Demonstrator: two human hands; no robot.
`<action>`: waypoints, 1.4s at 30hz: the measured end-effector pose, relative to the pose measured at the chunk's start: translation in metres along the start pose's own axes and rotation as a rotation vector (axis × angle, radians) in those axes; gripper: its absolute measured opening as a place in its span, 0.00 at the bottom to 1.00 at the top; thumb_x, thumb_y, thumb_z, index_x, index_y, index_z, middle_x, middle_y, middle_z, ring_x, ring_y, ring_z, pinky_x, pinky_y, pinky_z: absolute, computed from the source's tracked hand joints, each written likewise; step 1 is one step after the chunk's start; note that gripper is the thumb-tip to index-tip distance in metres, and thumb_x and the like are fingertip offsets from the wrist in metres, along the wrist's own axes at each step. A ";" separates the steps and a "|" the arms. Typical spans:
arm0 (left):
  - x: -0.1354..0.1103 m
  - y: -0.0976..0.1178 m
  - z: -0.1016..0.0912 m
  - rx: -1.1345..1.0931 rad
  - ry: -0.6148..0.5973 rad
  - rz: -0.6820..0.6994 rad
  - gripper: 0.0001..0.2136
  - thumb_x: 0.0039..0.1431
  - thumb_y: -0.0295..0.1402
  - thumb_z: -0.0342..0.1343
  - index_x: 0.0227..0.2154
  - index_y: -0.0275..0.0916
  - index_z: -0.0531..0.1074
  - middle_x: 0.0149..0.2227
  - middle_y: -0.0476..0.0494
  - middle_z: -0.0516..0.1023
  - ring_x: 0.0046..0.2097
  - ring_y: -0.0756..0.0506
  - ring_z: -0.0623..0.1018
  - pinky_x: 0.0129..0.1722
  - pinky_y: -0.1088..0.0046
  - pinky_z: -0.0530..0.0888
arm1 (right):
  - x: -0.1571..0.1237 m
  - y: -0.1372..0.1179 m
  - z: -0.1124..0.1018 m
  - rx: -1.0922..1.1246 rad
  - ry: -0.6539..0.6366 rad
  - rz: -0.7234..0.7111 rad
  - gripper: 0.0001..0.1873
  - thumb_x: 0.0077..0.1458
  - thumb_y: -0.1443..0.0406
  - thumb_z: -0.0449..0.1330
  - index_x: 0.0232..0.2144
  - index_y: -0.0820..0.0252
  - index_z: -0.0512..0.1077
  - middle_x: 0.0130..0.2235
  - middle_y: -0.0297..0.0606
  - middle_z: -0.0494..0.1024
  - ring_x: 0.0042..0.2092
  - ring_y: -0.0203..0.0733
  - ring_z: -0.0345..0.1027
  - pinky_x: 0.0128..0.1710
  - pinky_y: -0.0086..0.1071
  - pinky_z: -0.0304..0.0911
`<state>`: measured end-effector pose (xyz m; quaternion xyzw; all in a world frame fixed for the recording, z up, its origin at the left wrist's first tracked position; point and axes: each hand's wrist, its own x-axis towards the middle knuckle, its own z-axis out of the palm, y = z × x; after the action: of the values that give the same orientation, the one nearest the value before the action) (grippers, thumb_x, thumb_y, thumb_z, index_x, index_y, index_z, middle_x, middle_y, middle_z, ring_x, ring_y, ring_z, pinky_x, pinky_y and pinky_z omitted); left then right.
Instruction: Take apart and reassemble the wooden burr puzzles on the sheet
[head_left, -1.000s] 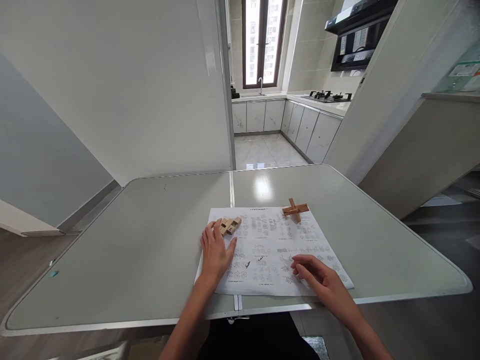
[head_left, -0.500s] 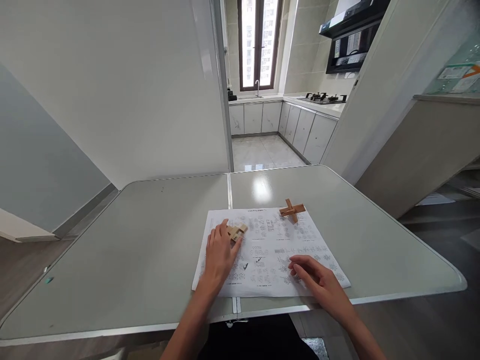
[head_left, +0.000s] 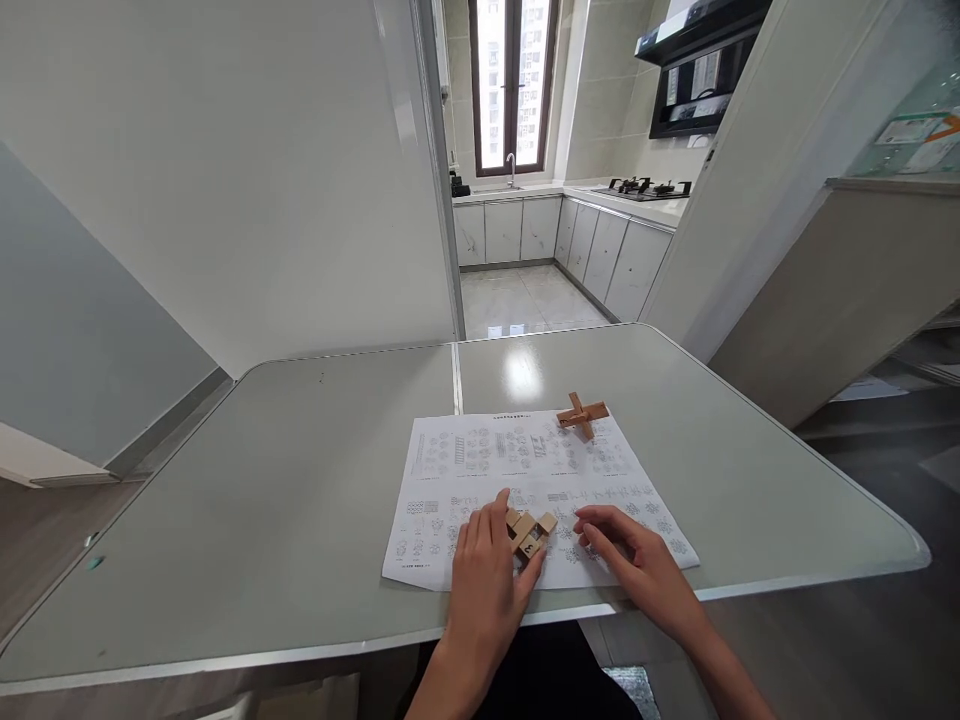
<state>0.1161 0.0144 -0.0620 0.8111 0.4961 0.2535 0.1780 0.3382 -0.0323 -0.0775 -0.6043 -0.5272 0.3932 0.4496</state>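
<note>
A printed instruction sheet (head_left: 525, 470) lies on the grey folding table (head_left: 300, 480). My left hand (head_left: 487, 580) rests on the sheet's near edge, its fingers curled round a small pale wooden block puzzle (head_left: 529, 532). Just to the right, my right hand (head_left: 637, 565) lies palm down on the paper, fingers loosely spread, holding nothing. A second wooden puzzle, a brown cross shape (head_left: 581, 414), sits alone at the sheet's far right corner, well beyond both hands.
The table has a seam (head_left: 454, 378) down its middle and a rounded metal rim. Beyond it a doorway opens onto a kitchen with white cabinets (head_left: 525, 230), a sink and a window. A white wall stands to the left, a counter (head_left: 862, 270) to the right.
My left hand has dragged the pale block puzzle from the sheet's far left area down to its near edge, beside my right hand. The right hand has barely moved.
</note>
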 end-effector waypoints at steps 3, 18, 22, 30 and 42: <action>-0.011 -0.002 -0.001 -0.050 -0.018 -0.019 0.40 0.61 0.37 0.66 0.71 0.46 0.52 0.57 0.34 0.74 0.59 0.31 0.75 0.57 0.46 0.73 | -0.001 -0.001 0.001 -0.005 -0.006 0.011 0.21 0.67 0.47 0.58 0.49 0.53 0.77 0.46 0.42 0.84 0.48 0.50 0.80 0.50 0.40 0.73; -0.031 -0.030 -0.035 -0.280 -0.071 -0.097 0.19 0.70 0.36 0.52 0.62 0.48 0.69 0.52 0.39 0.79 0.53 0.37 0.80 0.54 0.53 0.78 | -0.001 0.001 0.009 -0.142 -0.019 -0.092 0.17 0.68 0.50 0.57 0.47 0.52 0.77 0.46 0.43 0.82 0.44 0.50 0.77 0.45 0.41 0.73; -0.029 -0.033 -0.041 -0.430 -0.010 -0.324 0.20 0.69 0.45 0.55 0.59 0.45 0.73 0.49 0.38 0.81 0.50 0.37 0.81 0.51 0.56 0.79 | -0.002 0.000 0.009 -0.131 -0.008 -0.081 0.17 0.67 0.49 0.58 0.46 0.52 0.78 0.45 0.42 0.83 0.45 0.50 0.77 0.45 0.40 0.73; -0.020 -0.036 -0.059 -1.072 0.062 -0.715 0.26 0.57 0.48 0.69 0.54 0.40 0.79 0.48 0.37 0.82 0.49 0.40 0.81 0.59 0.57 0.76 | -0.002 -0.002 0.009 -0.122 -0.015 -0.068 0.16 0.69 0.51 0.56 0.47 0.52 0.77 0.47 0.42 0.82 0.48 0.51 0.77 0.50 0.43 0.72; -0.027 -0.022 -0.061 -1.522 -0.006 -0.755 0.18 0.59 0.44 0.68 0.47 0.38 0.81 0.39 0.43 0.74 0.38 0.48 0.74 0.45 0.68 0.77 | -0.013 -0.007 0.032 -0.346 -0.036 -0.165 0.34 0.61 0.55 0.67 0.67 0.43 0.63 0.66 0.42 0.66 0.66 0.58 0.64 0.61 0.49 0.70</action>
<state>0.0541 0.0024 -0.0305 0.2508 0.4274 0.4396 0.7491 0.3042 -0.0410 -0.0799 -0.6203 -0.6426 0.2691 0.3603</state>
